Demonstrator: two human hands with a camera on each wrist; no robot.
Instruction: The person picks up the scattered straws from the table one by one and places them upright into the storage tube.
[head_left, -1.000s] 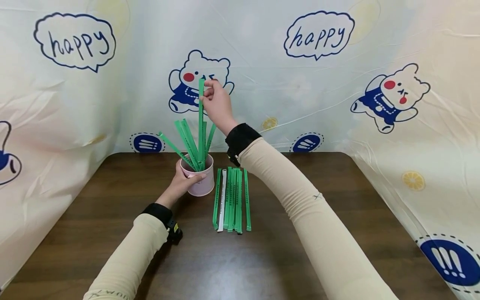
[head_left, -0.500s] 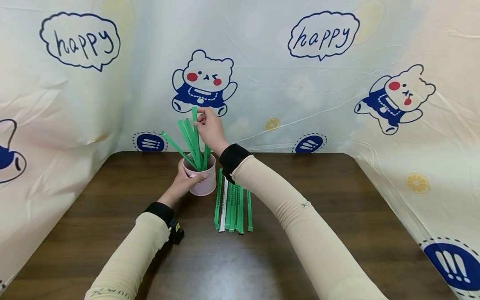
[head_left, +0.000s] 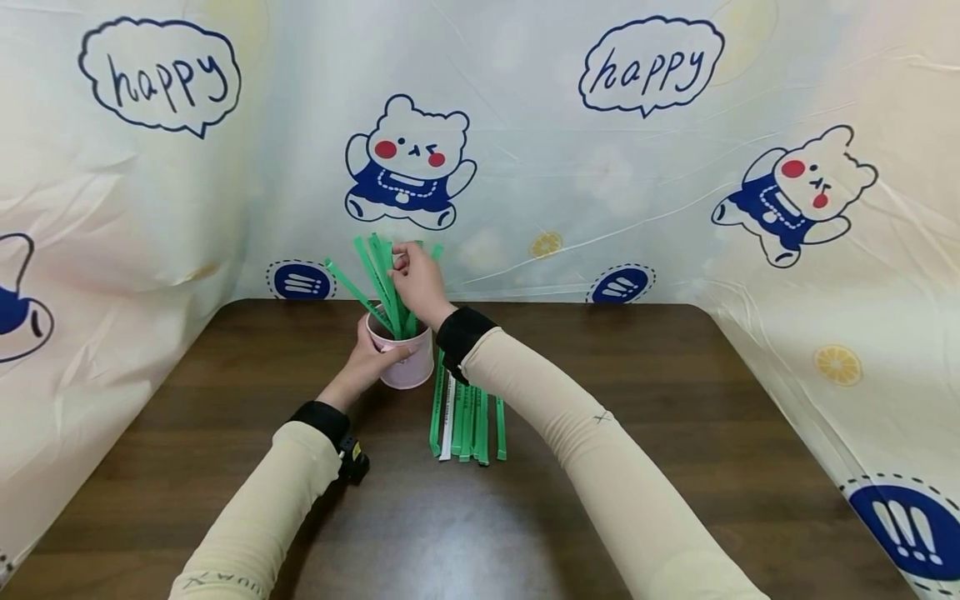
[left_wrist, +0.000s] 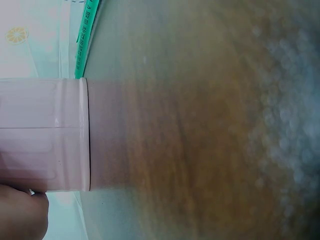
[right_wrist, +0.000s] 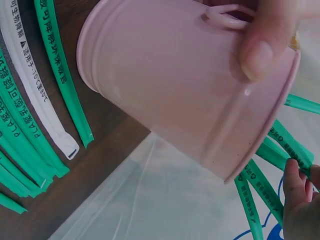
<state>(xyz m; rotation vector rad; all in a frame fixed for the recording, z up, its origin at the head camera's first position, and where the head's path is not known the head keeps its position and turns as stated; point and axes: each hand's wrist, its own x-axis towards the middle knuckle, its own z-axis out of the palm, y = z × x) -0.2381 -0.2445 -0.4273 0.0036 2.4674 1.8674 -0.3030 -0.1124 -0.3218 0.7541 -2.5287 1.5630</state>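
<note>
My left hand (head_left: 366,367) grips a small pink metal pail (head_left: 408,371) from its left side, thumb across the front. In the right wrist view the left thumb (right_wrist: 262,50) presses the pail wall close to the rim and a small handle. Several green paper-wrapped drinking straws (head_left: 371,267) stand fanned out in the pail. Above the rim, my right hand (head_left: 422,285) pinches one green straw (right_wrist: 292,145) near its top between thumb and fingers. Its lower end is hidden among the others. The left wrist view shows the pail (left_wrist: 45,115) sideways with one straw (left_wrist: 87,37) beyond it.
To the right of the pail, several green wrapped straws (head_left: 467,429) and one white wrapped straw (head_left: 447,425) lie side by side on the brown wooden table (head_left: 600,500). The right forearm overlaps their far ends. A printed cloth (head_left: 510,167) hangs behind and around the table.
My right hand has come down from high above the pail, lowering the green straw into it among the others. My left hand keeps its grip on the pail.
</note>
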